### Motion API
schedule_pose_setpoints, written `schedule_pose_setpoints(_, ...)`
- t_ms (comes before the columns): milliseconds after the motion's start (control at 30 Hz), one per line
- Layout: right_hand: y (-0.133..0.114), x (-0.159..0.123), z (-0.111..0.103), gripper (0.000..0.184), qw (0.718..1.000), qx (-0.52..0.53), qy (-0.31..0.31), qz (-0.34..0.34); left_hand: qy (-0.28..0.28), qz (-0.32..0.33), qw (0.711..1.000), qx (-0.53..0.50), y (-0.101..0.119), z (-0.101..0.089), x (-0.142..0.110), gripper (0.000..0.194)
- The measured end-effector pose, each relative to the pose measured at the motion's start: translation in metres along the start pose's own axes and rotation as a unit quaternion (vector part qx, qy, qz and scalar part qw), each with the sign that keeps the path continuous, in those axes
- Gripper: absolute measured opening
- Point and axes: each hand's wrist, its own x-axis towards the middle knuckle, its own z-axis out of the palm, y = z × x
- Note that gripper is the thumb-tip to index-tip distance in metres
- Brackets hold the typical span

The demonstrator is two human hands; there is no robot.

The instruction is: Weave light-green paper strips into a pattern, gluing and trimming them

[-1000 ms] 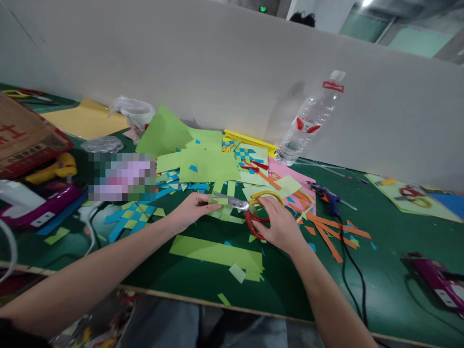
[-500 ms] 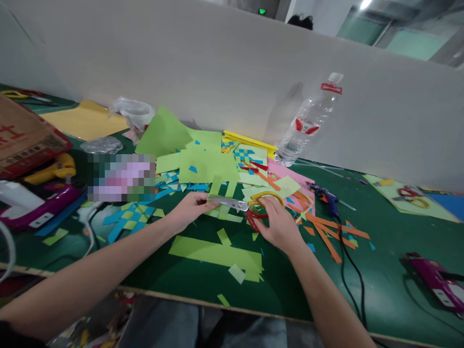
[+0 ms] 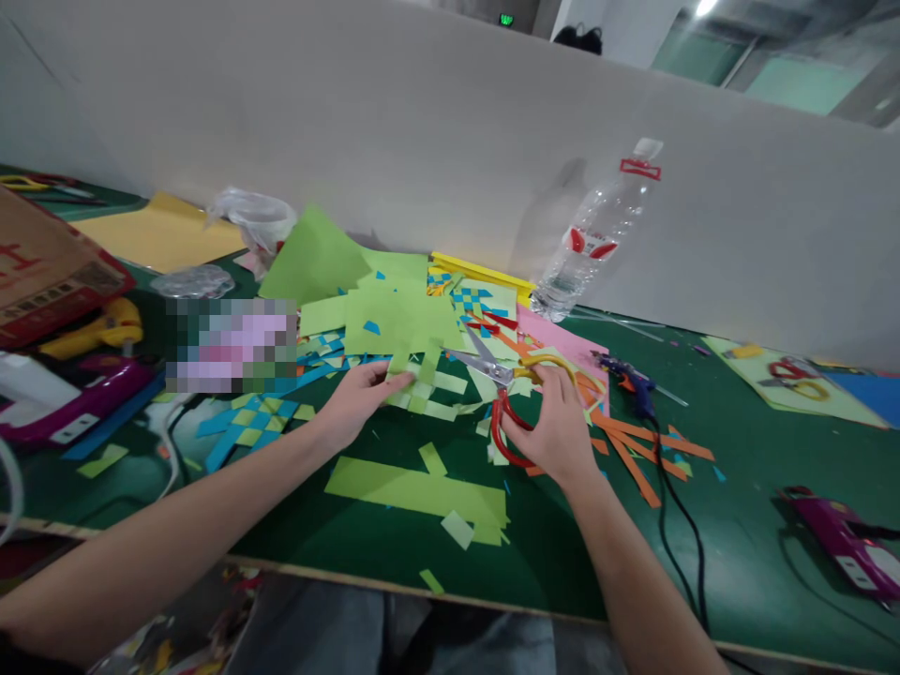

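Observation:
In my left hand (image 3: 360, 401) is a piece of woven paper strips (image 3: 425, 384) in two shades of green, pinched at its left side between thumb and fingers. My right hand (image 3: 557, 429) has its fingers through the red and yellow handles of a pair of scissors (image 3: 501, 377). The blades stand apart and point left, just right of the woven strips. Behind the woven piece lies a light green sheet (image 3: 400, 323). Nearer to me is a long green paper strip (image 3: 414, 492) with small offcuts around it.
Blue-and-green woven paper (image 3: 257, 422) lies to the left, orange strips (image 3: 637, 450) to the right. A clear bottle (image 3: 594, 234) leans against the grey partition. A blue glue gun (image 3: 637, 389) trails a black cable. A purple device (image 3: 844, 548) lies far right, a cardboard box (image 3: 52, 272) far left.
The scissors have moved right, away from the woven paper, and their blades and handles have spread apart. My left hand has shifted slightly left, still holding the paper.

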Motion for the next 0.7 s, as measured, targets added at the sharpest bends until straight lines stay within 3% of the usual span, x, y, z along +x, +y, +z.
schedule_pose_setpoints(233,-0.006,0.000,-0.002,0.058,0.999,-0.017,-0.032,0.012,-0.012,0.016,1.000,0.023,-0.001,0.001,-0.002,0.040)
schedule_pose_setpoints(500,-0.018,-0.002,-0.002,0.060,0.995,0.010,-0.097,-0.025,-0.016,0.079,0.990,0.115,-0.001,0.003,-0.003,0.039)
schedule_pose_setpoints(700,-0.017,-0.003,0.000,0.058,0.992,0.023,-0.117,-0.029,-0.064,0.062,0.991,0.103,-0.002,0.003,-0.005,0.038)
